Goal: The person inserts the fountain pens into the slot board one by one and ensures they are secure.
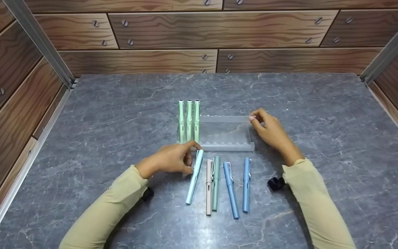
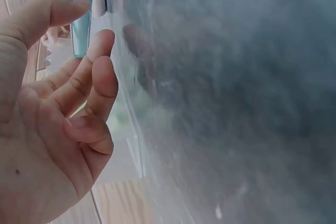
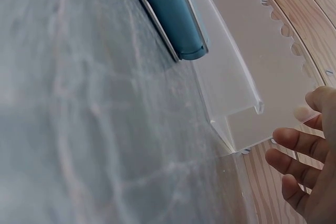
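A light blue pen (image 1: 195, 178) lies slanted on the table in front of a clear notched pen rack (image 1: 226, 147). My left hand (image 1: 173, 158) is at its upper end, thumb on the barrel and index finger curled by the tip; in the left wrist view the thumb (image 2: 71, 9) overlaps the pen (image 2: 81, 30). At the rack's far right corner, my right hand (image 1: 269, 129) pinches the edge between thumb and index finger. Its other fingers (image 3: 296, 142) are loosely bent beside the rack. Three mint green pens (image 1: 189, 121) stand side by side in the rack's left notches.
Near the rack's front lie a beige pen (image 1: 208, 186), a dark green pen (image 1: 216, 183), a slanted blue pen (image 1: 231, 190) and another blue pen (image 1: 246, 185). The grey marbled table (image 1: 116, 103) meets wood-patterned walls (image 1: 219, 29) at the back and sides.
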Tool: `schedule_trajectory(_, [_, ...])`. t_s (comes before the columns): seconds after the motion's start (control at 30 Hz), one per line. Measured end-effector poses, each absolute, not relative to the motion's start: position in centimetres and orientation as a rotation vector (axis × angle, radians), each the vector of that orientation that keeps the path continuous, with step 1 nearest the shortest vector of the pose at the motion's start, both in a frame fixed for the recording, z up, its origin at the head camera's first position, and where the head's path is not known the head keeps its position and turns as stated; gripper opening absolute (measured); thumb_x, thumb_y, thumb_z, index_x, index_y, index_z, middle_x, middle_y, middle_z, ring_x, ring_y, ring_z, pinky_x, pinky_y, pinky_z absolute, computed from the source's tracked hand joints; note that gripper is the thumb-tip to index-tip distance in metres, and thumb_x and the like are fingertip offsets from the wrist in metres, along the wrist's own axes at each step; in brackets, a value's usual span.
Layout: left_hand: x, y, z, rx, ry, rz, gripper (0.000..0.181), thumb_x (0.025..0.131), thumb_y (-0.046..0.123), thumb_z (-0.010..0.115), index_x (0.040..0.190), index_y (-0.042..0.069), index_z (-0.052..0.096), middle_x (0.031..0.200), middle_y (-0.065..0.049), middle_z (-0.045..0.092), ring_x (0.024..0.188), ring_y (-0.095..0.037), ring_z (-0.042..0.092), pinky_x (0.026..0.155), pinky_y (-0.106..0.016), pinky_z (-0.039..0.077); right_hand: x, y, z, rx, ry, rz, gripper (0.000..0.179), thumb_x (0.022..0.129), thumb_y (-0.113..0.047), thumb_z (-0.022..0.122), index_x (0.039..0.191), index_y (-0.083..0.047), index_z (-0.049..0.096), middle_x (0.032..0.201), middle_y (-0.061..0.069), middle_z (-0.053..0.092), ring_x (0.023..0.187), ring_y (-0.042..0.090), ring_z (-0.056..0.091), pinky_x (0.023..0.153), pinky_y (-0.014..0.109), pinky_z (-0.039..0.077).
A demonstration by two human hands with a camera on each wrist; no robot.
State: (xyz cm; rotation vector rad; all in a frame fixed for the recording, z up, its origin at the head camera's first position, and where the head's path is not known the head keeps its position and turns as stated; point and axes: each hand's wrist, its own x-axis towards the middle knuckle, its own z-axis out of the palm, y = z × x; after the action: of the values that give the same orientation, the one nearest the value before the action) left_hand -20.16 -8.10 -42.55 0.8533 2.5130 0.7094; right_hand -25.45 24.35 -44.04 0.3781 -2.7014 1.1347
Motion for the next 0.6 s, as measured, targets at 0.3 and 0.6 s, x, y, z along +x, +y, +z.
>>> schedule_trajectory(0.3, [-20.07,-8.61,-42.32,0.841,2.497,0.824,0.066,0.073,0.018,0.079,0.130,0.019,0.045,0.088,0.007,0.065,0.073,-0.008,0.057,0.069,-0.029,0.047,-25.49,24.30,-44.10,0.372,-2.698,1.146,0.019,0.099,-0.016,0.052,0.106,-0.001,0.058,0.090,0.014,0.064,0.085,0.020,0.057,0.081,0.035,0.045])
schedule_trajectory(0.6, [-20.30,-8.98,-41.97,0.888,2.485,0.940,0.060,0.074,0.019,0.076,0.125,0.016,0.045,0.090,0.002,0.066,0.071,-0.008,0.056,0.065,-0.026,0.047,-25.43,24.36,-44.03,0.363,-2.712,1.168,0.021,0.100,-0.018,0.050,0.109,0.000,0.058,0.095,0.016,0.064,0.089,0.026,0.059,0.082,0.037,0.045])
